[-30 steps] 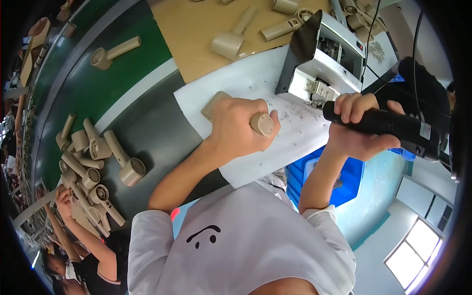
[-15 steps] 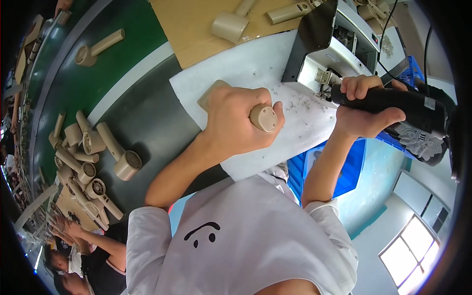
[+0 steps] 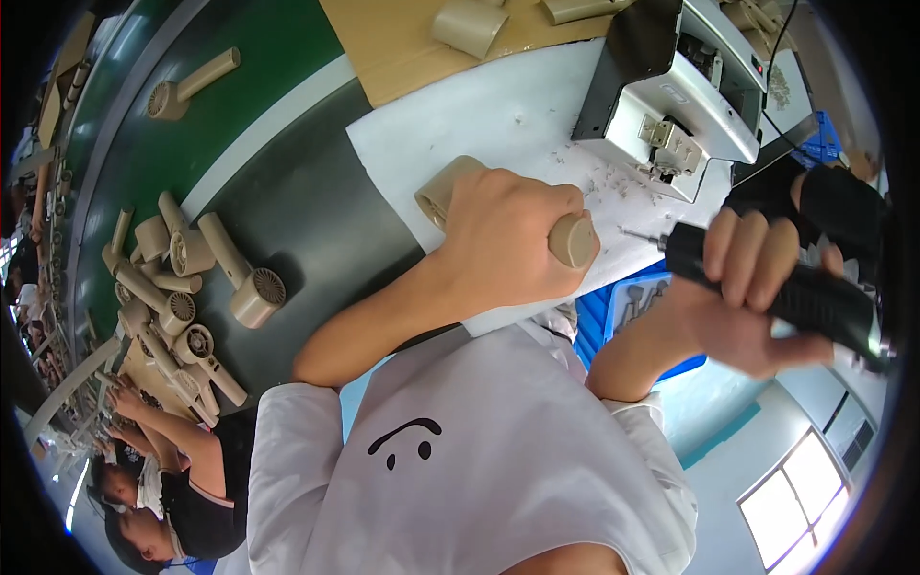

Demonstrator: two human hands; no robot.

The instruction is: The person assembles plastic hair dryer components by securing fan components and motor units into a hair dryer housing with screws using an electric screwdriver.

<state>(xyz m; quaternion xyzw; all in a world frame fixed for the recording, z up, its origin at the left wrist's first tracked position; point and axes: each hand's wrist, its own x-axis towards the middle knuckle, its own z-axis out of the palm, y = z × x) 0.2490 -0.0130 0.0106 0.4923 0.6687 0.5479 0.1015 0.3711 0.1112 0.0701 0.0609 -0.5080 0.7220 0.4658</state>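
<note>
My left hand (image 3: 513,230) is closed round the handle of a beige hair dryer (image 3: 448,189). The dryer's head shows beyond my knuckles over the white mat (image 3: 402,144), and the handle's rounded end pokes out by my thumb. A black electric screwdriver (image 3: 815,305) is gripped in my right hand (image 3: 743,297), which is slightly blurred. Its thin bit points left toward the handle end, apart from it. Whether a screw sits on the bit is too small to tell. Above stands a silver and black screw feeder (image 3: 661,105), with small screws (image 3: 623,177) scattered beside it.
Several beige hair dryers (image 3: 182,311) lie piled on the left, and another lies on the green belt (image 3: 278,57). More dryer parts (image 3: 470,27) rest on cardboard at the back. A blue crate (image 3: 596,311) stands below the mat. Co-workers (image 3: 192,460) sit at lower left.
My right hand has brought the screwdriver down and away from the screw feeder, uncovering its bit. My left hand, still holding the hair dryer, has shifted right and turned a little.
</note>
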